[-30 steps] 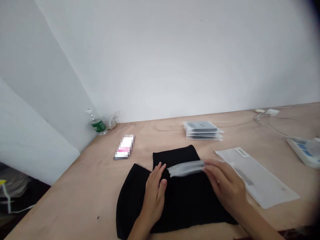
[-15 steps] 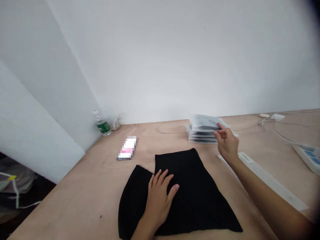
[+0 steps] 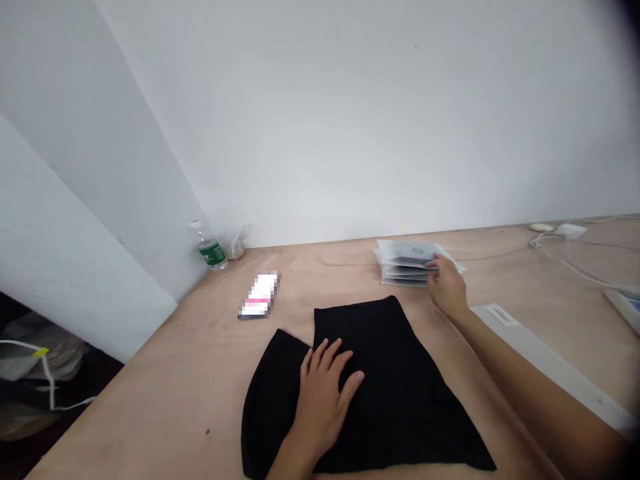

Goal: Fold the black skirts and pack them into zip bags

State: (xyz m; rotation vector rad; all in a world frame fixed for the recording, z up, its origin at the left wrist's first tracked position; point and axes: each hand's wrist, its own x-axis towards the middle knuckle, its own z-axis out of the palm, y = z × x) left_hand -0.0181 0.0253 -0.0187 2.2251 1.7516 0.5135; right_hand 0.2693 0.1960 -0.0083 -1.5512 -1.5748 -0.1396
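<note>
A black cloth (image 3: 395, 393) lies spread on the wooden table, with a notch in its far edge. On its left part rests my left hand (image 3: 325, 393), palm down and fingers spread. Farther back stands a stack of translucent bags (image 3: 407, 263) with dark contents. My right hand (image 3: 447, 283) is at the stack's right side, thumb and fingers pinched on the edge of the top bag. Beside my right forearm is a long translucent plastic bag (image 3: 545, 357) with a small white label.
A phone (image 3: 260, 295) with a blurred screen lies left of the cloth. A green-labelled bottle (image 3: 213, 253) and a small knotted bag (image 3: 237, 247) are by the wall. White cables (image 3: 560, 267) and a power strip (image 3: 625, 307) lie at right. The table (image 3: 165, 400) ends at left.
My right hand has lowered with the top bag, which now lies flatter on the stack. The whole view has shifted slightly. My left hand stays on the cloth.
</note>
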